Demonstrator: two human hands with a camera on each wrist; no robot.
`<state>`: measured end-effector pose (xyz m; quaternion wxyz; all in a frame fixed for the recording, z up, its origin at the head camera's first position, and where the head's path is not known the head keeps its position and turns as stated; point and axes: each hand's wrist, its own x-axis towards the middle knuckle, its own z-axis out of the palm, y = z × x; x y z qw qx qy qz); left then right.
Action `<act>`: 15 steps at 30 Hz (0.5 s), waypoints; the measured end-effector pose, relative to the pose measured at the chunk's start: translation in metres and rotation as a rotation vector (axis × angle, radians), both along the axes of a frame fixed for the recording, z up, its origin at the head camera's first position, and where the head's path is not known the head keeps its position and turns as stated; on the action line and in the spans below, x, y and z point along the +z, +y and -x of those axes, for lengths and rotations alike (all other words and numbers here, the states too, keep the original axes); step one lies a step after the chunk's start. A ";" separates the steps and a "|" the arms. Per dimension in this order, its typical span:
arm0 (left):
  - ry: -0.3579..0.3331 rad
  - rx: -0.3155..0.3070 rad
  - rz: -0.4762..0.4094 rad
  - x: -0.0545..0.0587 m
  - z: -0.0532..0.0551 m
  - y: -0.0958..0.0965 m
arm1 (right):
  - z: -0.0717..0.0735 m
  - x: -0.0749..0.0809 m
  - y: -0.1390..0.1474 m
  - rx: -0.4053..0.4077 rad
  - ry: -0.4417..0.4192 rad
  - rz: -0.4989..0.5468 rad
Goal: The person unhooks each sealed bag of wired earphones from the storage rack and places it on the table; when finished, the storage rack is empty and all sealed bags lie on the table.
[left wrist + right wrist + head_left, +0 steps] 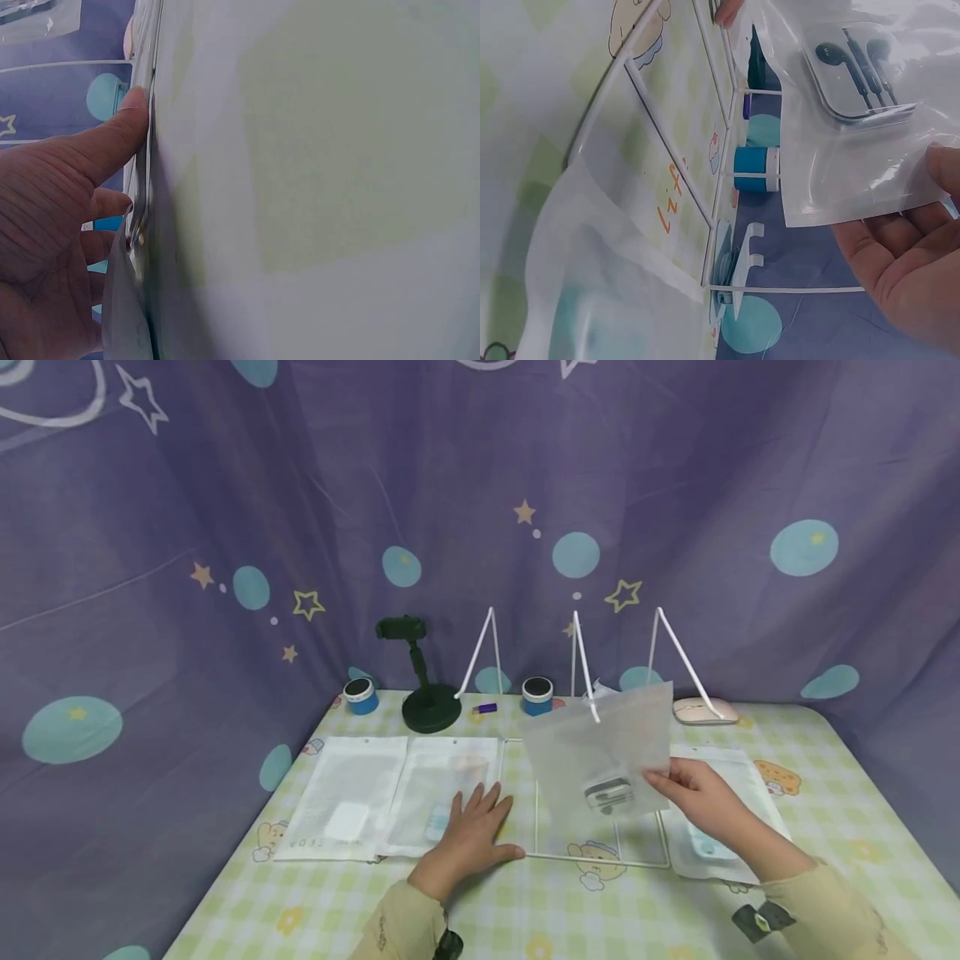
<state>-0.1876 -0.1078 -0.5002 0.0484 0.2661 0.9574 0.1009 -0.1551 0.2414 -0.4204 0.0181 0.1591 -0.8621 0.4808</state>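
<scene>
My right hand [708, 802] pinches the right edge of a frosted plastic pouch [555, 743] and holds it raised over the table. Through the clear front, in the right wrist view, black wired earphones [855, 71] show in a square clear case. My left hand [476, 835] rests with fingers spread at the right side of a flat white pouch [435, 772] that holds a pale blue item. Behind the raised pouch stands a white wire rack [600, 860], its base flat on the table. Three arms rise from it, and the middle arm's tip overlaps the pouch in the head view.
Another white pouch [360, 793] lies at the far left, and one with a blue item [738, 810] lies right of the rack. Along the back stand two blue jars [362, 697], [537, 697], a dark phone stand [431, 710], a purple item [486, 708] and a pink mouse [705, 711].
</scene>
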 end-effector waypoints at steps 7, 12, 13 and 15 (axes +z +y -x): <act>0.002 0.002 0.005 0.002 0.000 0.001 | -0.017 0.007 0.002 0.007 0.053 -0.023; -0.004 0.003 0.004 0.003 0.000 0.002 | -0.029 0.013 0.004 -0.008 0.076 -0.027; -0.005 0.003 0.005 0.004 0.000 0.002 | -0.032 0.014 0.006 -0.008 0.095 -0.021; -0.010 0.004 0.005 0.004 0.000 0.003 | -0.038 0.017 0.009 -0.014 0.127 -0.014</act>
